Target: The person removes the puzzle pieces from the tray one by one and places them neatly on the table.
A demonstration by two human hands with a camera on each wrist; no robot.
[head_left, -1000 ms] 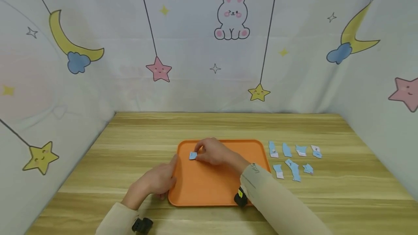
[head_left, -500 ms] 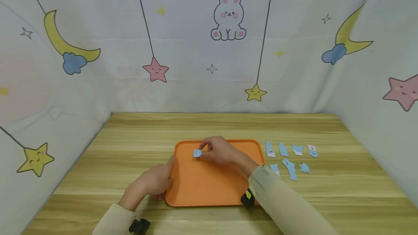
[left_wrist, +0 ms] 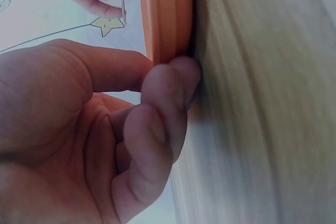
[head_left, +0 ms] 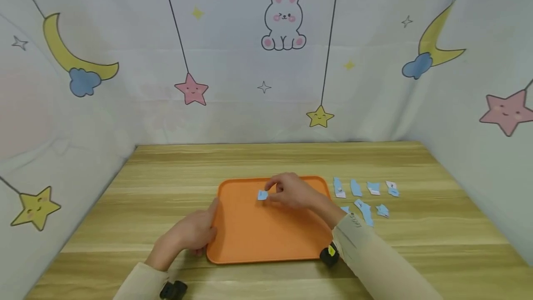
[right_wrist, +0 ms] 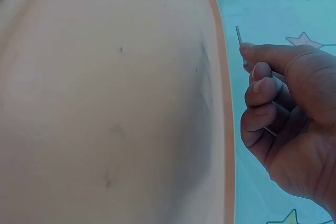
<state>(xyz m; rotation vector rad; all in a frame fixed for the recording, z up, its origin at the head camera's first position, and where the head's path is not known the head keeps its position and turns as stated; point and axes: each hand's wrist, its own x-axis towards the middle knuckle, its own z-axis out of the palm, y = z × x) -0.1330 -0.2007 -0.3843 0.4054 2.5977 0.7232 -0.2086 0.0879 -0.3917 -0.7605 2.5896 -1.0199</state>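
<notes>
My right hand [head_left: 293, 191] pinches a small, flat light-blue puzzle piece [head_left: 262, 195] between thumb and forefinger, over the back part of the orange tray [head_left: 266, 240]. In the right wrist view the puzzle piece [right_wrist: 238, 35] appears edge-on as a thin strip, clear of the tray's surface, with the other fingers curled in. My left hand [head_left: 193, 230] is at the tray's left side. In the left wrist view its thumb and fingertips grip the tray rim [left_wrist: 165, 19], fingers curled at the underside.
Right of the tray, several loose blue-and-white puzzle pieces [head_left: 373, 188] lie in two rough rows on the wooden table [head_left: 441, 216]. My right forearm partly hides one of them. A printed curtain [head_left: 233, 124] borders the table at the back and sides.
The right hand has carried the puzzle piece to the right over the tray. The left hand keeps its place at the tray's rim. The head view has turned slightly right.
</notes>
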